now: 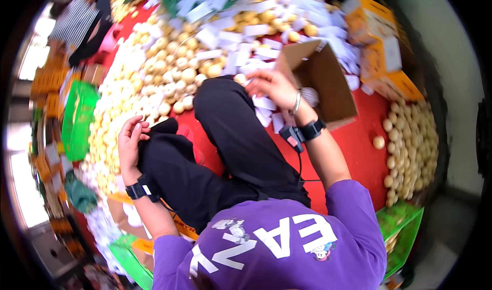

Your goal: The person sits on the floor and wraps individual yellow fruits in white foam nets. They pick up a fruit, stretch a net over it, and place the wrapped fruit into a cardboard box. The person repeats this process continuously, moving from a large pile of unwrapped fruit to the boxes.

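My left hand (132, 140) is beside my left knee, fingers loosely curled and apart, with nothing in it. My right hand (269, 88) is over my right knee, in front of the open cardboard box (334, 84). A round pale-yellow fruit (240, 79) shows at its fingertips; I cannot tell whether they grip it. Inside the box is a white, ribbed round item (309, 96). Beyond my knees spreads a heap of similar fruits (180, 63), with white rectangular wrappers or slips (244, 53) scattered over and beside it.
Orange printed cartons (384, 55) stand at the right by the wall, above another fruit pile (411, 151). Green crates are at the left (78, 121), lower left (132, 261) and lower right (401, 240). A person in a striped top (75, 19) sits at the upper left.
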The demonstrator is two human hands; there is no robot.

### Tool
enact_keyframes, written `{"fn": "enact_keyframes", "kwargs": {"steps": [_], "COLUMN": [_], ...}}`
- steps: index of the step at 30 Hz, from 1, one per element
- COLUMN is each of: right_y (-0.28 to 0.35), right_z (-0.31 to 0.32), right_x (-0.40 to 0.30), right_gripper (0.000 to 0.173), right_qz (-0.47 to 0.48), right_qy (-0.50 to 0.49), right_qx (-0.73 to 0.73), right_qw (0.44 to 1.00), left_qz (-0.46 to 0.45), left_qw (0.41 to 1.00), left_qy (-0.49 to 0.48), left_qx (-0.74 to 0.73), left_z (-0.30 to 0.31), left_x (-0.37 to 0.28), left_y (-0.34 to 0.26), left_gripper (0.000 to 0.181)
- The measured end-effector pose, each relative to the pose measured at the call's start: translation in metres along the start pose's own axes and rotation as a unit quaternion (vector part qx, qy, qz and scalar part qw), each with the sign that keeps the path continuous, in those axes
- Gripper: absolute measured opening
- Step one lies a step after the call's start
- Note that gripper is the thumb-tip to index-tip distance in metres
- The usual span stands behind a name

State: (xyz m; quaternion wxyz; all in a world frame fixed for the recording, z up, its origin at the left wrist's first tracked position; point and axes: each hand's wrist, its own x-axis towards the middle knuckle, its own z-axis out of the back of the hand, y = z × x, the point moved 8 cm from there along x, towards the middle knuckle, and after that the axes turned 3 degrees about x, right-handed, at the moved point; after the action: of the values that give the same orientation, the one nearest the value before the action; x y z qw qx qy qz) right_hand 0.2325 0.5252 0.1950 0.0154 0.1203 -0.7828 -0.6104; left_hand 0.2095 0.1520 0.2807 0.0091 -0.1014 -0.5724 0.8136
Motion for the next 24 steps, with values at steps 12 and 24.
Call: {"fn": "enact_keyframes", "kwargs": {"steps": [12,24], "right_y": [-0.317,-0.181], "right_z": [0.071,0.009], "right_x": [0.015,0.216], "right_gripper": [0.111,0.05], "right_qz": [-0.466,-0.078], "right_qy": [-0.153,-0.06], "right_qx": [-0.468,-0.592], "right_qw": [0.735,0.8], "left_qz": [0.075,0.202], "left_qw": [0.995,0.936], "left_qy": [-0.036,0.264], "left_qx": [-0.057,0.113], "left_z": [0.067,-0.015], "left_x": [-0.061,0.141], "left_y": [0.012,0.104], "left_gripper": [0.03,0.023]}}
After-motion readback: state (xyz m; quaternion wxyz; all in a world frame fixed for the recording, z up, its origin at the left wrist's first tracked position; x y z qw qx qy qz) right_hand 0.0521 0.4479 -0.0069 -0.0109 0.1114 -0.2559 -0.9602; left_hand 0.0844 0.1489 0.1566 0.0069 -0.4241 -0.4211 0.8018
